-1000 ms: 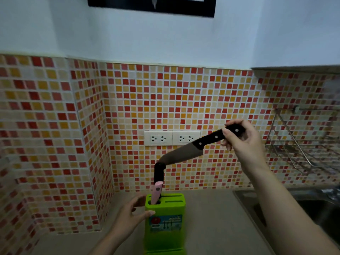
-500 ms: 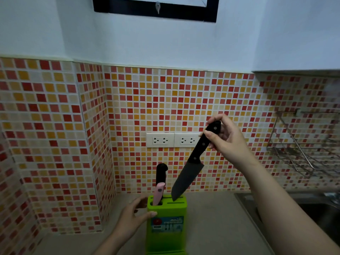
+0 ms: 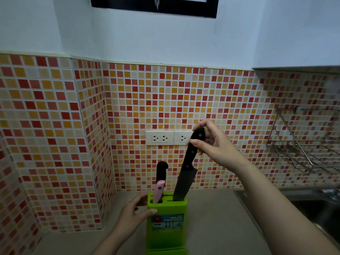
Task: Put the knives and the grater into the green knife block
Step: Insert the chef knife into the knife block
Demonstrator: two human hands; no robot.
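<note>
The green knife block [image 3: 166, 229] stands upright on the counter, low in the middle. My left hand [image 3: 131, 217] grips its left side near the top. My right hand [image 3: 211, 142] pinches the black riveted handle of a large chef's knife [image 3: 184, 178]. The knife hangs tip down, slightly tilted, with its tip inside a slot at the right of the block's top. A black-handled knife [image 3: 161, 171] and a pink-handled tool [image 3: 158, 190] stick up from the block's left holes. No grater is recognisable.
A beige counter [image 3: 217, 227] meets a mosaic-tiled wall corner at the left. Two white sockets [image 3: 160, 138] sit on the back wall. A wire rack [image 3: 303, 144] hangs at the right above a steel sink [image 3: 316, 208].
My right hand swung the chef's knife from nearly level to tip down, moved left and lowered it until the tip entered the block's right slot. My left hand stayed on the block.
</note>
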